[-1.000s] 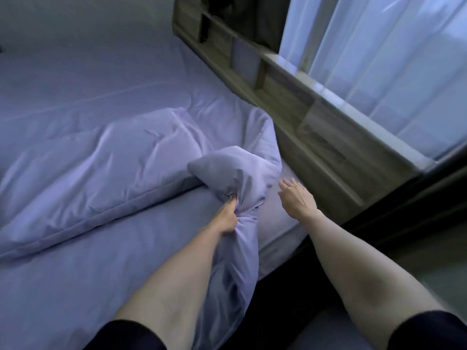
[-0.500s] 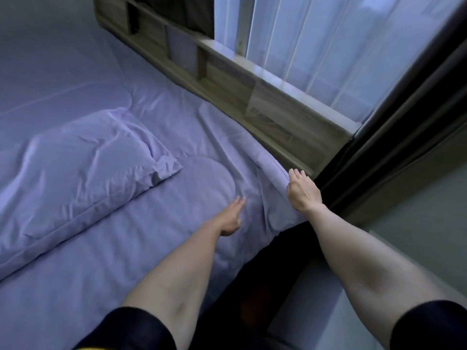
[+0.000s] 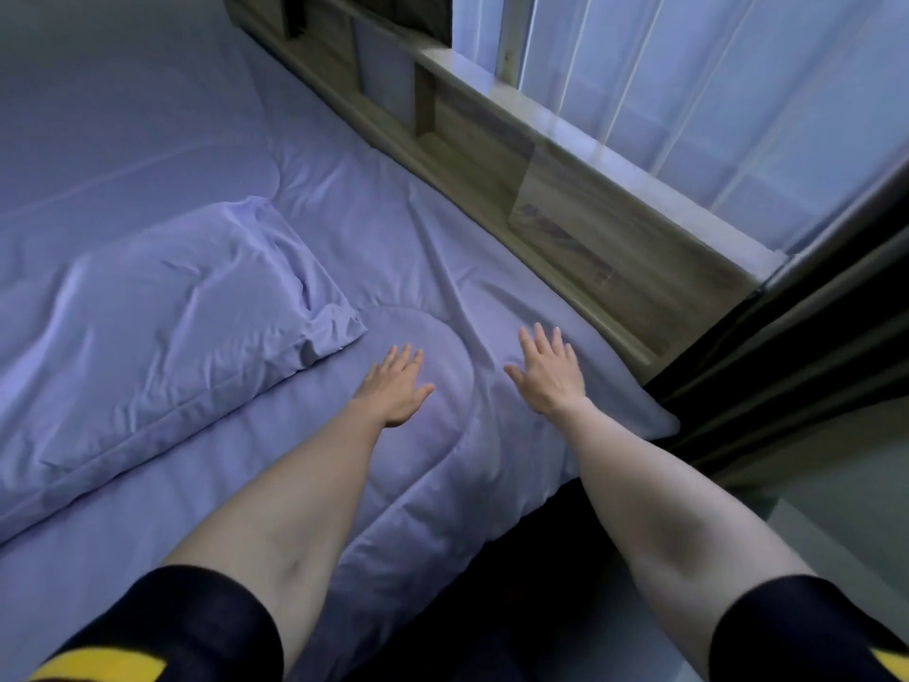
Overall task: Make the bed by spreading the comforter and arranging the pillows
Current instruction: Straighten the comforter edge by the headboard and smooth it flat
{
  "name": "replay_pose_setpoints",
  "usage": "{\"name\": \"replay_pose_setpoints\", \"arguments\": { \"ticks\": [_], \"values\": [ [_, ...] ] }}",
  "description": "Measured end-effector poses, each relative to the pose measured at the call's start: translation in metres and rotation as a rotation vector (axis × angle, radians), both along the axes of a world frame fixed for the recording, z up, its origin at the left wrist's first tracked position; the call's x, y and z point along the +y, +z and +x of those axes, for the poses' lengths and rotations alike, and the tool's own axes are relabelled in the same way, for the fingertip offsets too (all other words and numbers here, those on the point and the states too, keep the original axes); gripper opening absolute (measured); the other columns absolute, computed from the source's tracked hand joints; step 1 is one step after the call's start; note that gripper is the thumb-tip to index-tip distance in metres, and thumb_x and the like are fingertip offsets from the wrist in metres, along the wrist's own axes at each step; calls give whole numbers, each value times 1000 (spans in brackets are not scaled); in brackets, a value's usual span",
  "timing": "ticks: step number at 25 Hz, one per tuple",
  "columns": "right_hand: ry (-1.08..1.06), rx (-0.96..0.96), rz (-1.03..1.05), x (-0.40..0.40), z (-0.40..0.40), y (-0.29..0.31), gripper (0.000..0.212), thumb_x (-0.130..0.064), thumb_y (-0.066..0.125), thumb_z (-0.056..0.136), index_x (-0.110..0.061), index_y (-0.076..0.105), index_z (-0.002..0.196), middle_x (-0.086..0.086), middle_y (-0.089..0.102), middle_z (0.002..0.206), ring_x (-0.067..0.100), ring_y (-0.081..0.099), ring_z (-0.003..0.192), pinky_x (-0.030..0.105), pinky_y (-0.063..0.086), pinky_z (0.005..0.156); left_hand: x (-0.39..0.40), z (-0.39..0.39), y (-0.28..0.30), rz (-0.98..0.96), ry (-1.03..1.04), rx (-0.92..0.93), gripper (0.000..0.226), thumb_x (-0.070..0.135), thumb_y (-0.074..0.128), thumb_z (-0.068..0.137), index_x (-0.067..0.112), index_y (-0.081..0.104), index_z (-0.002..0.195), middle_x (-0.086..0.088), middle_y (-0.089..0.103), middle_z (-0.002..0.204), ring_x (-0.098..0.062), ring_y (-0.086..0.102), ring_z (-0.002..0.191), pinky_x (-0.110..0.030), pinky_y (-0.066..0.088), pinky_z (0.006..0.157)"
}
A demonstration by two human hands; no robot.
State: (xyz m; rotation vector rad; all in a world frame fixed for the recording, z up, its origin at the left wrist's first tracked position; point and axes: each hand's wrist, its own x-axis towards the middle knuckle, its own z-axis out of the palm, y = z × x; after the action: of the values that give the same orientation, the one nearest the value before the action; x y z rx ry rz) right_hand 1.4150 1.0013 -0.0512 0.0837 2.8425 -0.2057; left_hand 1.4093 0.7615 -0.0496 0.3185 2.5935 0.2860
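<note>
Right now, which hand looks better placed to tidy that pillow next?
Probably the left hand. It lies flat and open on the comforter just beside the pillow's near corner. The right hand, also open, rests farther off, toward the wooden headboard.

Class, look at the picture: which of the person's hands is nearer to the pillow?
Left. The left hand lies flat on the comforter just right of the pillow corner; the right hand is farther right, towards the wooden headboard.
</note>
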Motion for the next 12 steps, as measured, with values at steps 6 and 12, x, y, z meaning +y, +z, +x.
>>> {"name": "replay_pose_setpoints", "arguments": {
  "ticks": [6, 12],
  "values": [
    [282, 14, -108, -73, -95, -65, 64, -53, 34, 98, -30, 13, 154, 0, 1, 163, 30, -6, 150, 50, -2, 119, -13, -80, -62, -79, 115, 122, 64, 50, 28, 99, 28, 2, 153, -1, -8, 162, -21, -8, 150, -43, -2, 121],
    [-102, 62, -215, 14, -128, -147, 73, -66, 26, 93, -30, 11, 155, 0, 7, 163, 21, 5, 150, 45, 5, 120, 1, -86, -147, -115, 179, 287, 71, 67, 10, 88, 37, -2, 151, 3, -4, 162, -20, -2, 150, -48, 3, 119]
  ]
}}
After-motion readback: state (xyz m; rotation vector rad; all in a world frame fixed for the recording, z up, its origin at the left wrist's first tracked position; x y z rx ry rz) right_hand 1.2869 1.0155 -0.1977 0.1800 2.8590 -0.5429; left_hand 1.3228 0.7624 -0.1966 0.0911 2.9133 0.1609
